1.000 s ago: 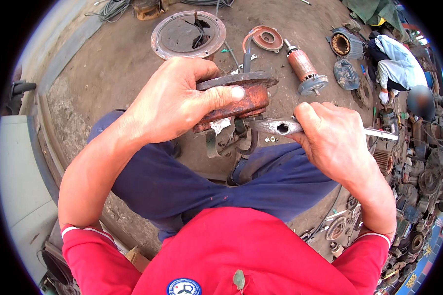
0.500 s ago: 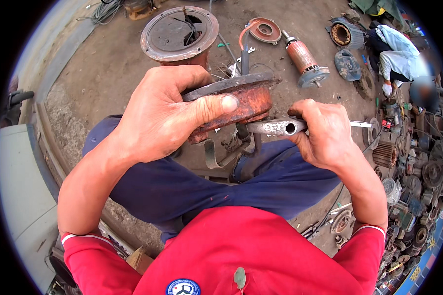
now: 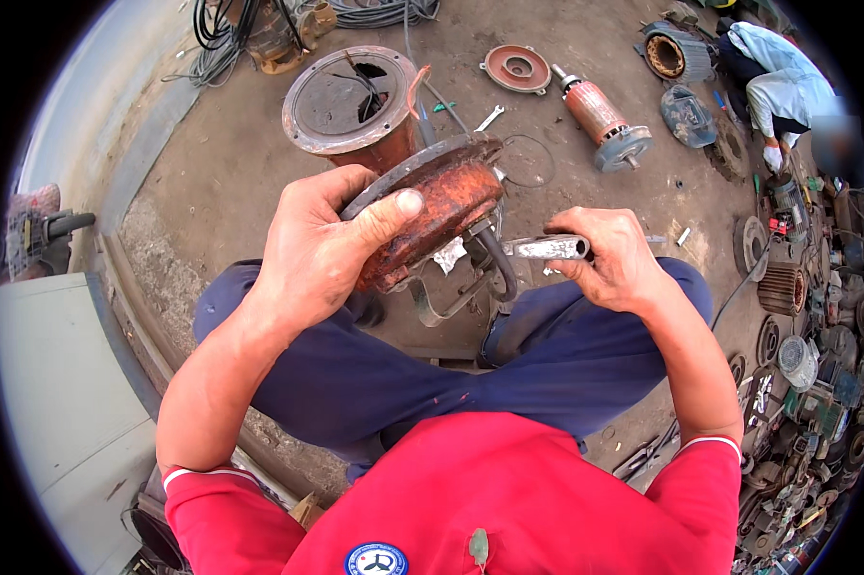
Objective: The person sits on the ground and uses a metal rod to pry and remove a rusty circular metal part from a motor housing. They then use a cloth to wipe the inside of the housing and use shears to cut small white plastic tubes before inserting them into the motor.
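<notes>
My left hand point(image 3: 317, 244) grips a rusty red, round metal cover point(image 3: 441, 196) with a dark flange, its thumb lying across the side. The cover is tilted above my knees. A dark bent pipe point(image 3: 496, 261) and a curved metal strap point(image 3: 432, 309) hang beneath it. Closed around a worn silver metal tool point(image 3: 547, 248) with a round hole in its end is my right hand point(image 3: 609, 254). The tool's left tip lies close to the bent pipe; whether they touch I cannot tell. My fingers hide part of the tool, so its exact kind does not show.
Beyond my left hand stands a rusty motor housing point(image 3: 350, 101). A small wrench point(image 3: 490, 118), a red round cover point(image 3: 516, 69) and a motor rotor point(image 3: 599, 120) lie on the ground. Motor parts point(image 3: 825, 383) crowd the right side, where another person point(image 3: 782, 86) bends over.
The view has shifted. The rusty cover sits tilted more steeply, and its bent pipe now shows clearly. My right hand still holds the silver tool, now at a different angle.
</notes>
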The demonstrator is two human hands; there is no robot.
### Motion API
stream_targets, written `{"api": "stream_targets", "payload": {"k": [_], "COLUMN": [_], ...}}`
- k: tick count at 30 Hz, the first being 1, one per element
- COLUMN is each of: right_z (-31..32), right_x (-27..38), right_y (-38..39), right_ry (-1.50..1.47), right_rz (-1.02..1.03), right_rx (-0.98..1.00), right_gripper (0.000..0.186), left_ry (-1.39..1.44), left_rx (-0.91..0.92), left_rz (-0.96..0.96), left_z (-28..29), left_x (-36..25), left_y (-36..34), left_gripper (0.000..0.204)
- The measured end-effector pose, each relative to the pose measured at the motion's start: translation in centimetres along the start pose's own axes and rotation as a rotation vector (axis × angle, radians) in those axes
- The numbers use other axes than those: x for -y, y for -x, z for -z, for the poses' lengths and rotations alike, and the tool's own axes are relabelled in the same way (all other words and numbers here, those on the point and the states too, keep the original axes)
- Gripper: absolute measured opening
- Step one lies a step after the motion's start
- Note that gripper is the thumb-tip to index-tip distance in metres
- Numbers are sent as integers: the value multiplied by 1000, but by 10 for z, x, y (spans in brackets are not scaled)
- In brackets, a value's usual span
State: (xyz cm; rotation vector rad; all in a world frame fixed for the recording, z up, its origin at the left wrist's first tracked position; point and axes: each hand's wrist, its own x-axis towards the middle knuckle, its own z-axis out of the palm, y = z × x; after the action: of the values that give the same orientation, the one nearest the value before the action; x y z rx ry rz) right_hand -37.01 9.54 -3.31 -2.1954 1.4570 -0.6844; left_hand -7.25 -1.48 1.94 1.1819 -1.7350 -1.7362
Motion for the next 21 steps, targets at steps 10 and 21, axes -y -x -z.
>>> {"api": "stream_targets", "payload": {"k": [10,21], "right_z": [-16,-28], "right_x": [-67,75], "right_y": [24,-29], "right_ry": [545,-479], "right_rz": [-590,-421], "right_rx": [319,-394], "right_gripper": [17,29], "left_ry": [324,421], "left_rx": [-88,-47], "left_rz": [66,-2], "left_z": [5,11], "left_x": [3,8], "left_y": [-7,-13], "left_gripper": [42,43]}}
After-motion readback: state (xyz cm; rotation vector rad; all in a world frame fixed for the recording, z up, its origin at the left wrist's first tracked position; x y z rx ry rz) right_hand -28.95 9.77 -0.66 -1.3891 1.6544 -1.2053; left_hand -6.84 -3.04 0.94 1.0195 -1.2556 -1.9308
